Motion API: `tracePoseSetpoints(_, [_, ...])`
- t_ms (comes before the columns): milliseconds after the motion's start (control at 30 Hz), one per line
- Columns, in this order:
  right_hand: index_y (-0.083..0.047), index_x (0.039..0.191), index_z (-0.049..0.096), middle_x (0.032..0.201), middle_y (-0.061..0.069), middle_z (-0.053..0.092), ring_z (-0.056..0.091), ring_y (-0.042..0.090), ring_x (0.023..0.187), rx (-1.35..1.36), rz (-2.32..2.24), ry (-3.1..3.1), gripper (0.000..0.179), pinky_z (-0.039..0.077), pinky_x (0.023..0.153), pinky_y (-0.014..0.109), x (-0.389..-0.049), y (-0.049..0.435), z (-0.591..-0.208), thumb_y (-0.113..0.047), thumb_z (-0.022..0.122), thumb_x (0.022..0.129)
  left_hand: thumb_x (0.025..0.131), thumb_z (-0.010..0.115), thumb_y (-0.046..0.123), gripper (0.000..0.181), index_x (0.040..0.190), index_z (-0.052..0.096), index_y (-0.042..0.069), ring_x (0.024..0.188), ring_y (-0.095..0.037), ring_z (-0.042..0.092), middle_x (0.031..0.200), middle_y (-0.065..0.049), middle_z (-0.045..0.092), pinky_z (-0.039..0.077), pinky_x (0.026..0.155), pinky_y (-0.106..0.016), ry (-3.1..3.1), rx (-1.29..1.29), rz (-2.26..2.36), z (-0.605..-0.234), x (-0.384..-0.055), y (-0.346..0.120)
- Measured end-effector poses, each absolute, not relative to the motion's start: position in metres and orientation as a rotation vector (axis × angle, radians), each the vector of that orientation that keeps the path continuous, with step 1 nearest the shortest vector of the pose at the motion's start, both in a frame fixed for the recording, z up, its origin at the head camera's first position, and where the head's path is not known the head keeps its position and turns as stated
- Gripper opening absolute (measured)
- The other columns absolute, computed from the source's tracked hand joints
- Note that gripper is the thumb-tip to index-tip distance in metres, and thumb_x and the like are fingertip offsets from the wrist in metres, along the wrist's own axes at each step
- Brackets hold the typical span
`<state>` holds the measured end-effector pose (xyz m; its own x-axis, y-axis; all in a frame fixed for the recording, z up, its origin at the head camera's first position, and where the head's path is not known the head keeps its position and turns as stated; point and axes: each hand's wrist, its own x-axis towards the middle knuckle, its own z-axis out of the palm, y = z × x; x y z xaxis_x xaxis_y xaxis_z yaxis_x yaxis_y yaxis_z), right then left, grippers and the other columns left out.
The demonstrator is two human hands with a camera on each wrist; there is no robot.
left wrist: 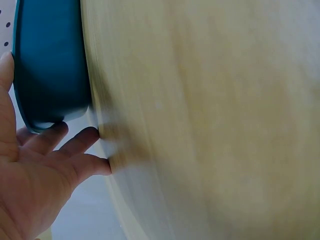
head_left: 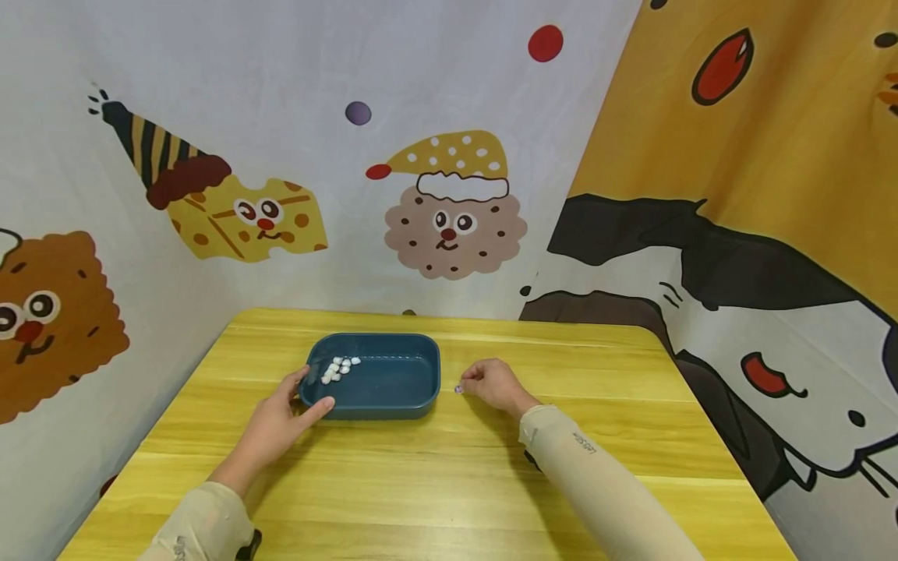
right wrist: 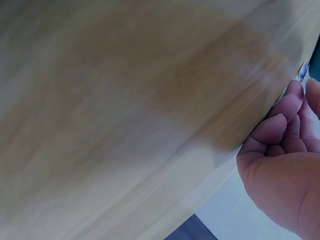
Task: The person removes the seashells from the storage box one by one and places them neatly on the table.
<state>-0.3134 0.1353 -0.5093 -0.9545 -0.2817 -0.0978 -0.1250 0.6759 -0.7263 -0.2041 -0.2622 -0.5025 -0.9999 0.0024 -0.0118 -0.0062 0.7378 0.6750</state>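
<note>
The right hand (head_left: 493, 385) is pinching a purple-white piece (head_left: 459, 389) just right of the blue tray (head_left: 386, 383), whose left end the left hand (head_left: 277, 421) is holding.

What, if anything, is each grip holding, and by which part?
Left grip: the blue tray, by its left end. Right grip: apparently pinching a small purple-white piece; exactly where is hidden.

Left hand (head_left: 281, 417) touching blue tray (head_left: 386, 382), white pieces (head_left: 335, 377) inside; right hand (head_left: 494, 383) pinching small purplish item (head_left: 458, 389).

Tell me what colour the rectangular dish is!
The rectangular dish is dark teal-blue, clearest in the head view.
</note>
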Motion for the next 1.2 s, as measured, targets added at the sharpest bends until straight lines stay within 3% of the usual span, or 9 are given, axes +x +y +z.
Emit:
tracePoseSetpoints(333, [-0.015, 0.100, 0.083, 0.102, 0.001, 0.079, 0.046, 0.015, 0.068, -0.304, -1.162, 2.686, 0.018, 0.040, 0.063, 0.029, -0.3128, 0.1380, -0.5070, -0.025, 0.068, 0.106, 0.101, 0.065, 0.064, 0.100, 0.171, 0.021, 0.007, 0.139, -0.055, 0.057, 0.160, -0.038, 0.043, 0.053, 0.109, -0.064, 2.923, -0.003, 1.125, -0.5034, -0.2050, -0.2624])
tracePoseSetpoints(533, [-0.015, 0.096, 0.084, 0.091, -0.001, 0.076, 0.041, 0.013, 0.058, -0.320, -1.144, 2.698, 0.022, 0.037, 0.057, 0.028, -0.3146, 0.1391, -0.5087, -0.026, 0.067, 0.106, 0.101, 0.065, 0.063, 0.100, 0.170, 0.022, 0.006, 0.138, -0.055, 0.057, 0.160, -0.039, 0.044, 0.053, 0.108, -0.064, 2.924, -0.001, 1.126, -0.5034, -0.2044, -0.2625])
tracePoseSetpoints(833, [-0.014, 0.092, 0.082, 0.079, -0.002, 0.068, 0.041, 0.012, 0.056, -0.349, -1.110, 2.721, 0.025, 0.036, 0.055, 0.027, -0.3146, 0.1396, -0.5080, -0.027, 0.067, 0.107, 0.099, 0.063, 0.068, 0.103, 0.170, 0.022, 0.006, 0.138, -0.055, 0.057, 0.160, -0.039, 0.044, 0.053, 0.108, -0.063, 2.925, 0.010, 1.142, -0.5033, -0.2046, -0.2634])
tracePoseSetpoints(1067, [-0.014, 0.097, 0.083, 0.089, -0.002, 0.073, 0.043, 0.012, 0.058, -0.345, -1.118, 2.696, 0.024, 0.038, 0.057, 0.028, -0.3136, 0.1403, -0.5053, -0.027, 0.067, 0.107, 0.100, 0.064, 0.067, 0.102, 0.170, 0.022, 0.006, 0.138, -0.055, 0.057, 0.160, -0.038, 0.044, 0.053, 0.108, -0.064, 2.932, 0.016, 1.137, -0.5042, -0.2048, -0.2636])
tracePoseSetpoints(1200, [-0.009, 0.092, 0.080, 0.076, -0.004, 0.063, 0.040, 0.013, 0.059, -0.345, -1.119, 2.677, 0.028, 0.037, 0.058, 0.027, -0.3149, 0.1393, -0.4992, -0.028, 0.065, 0.108, 0.100, 0.063, 0.068, 0.103, 0.170, 0.022, 0.006, 0.138, -0.055, 0.058, 0.159, -0.038, 0.045, 0.053, 0.108, -0.064, 2.938, 0.017, 1.129, -0.5047, -0.2050, -0.2636])
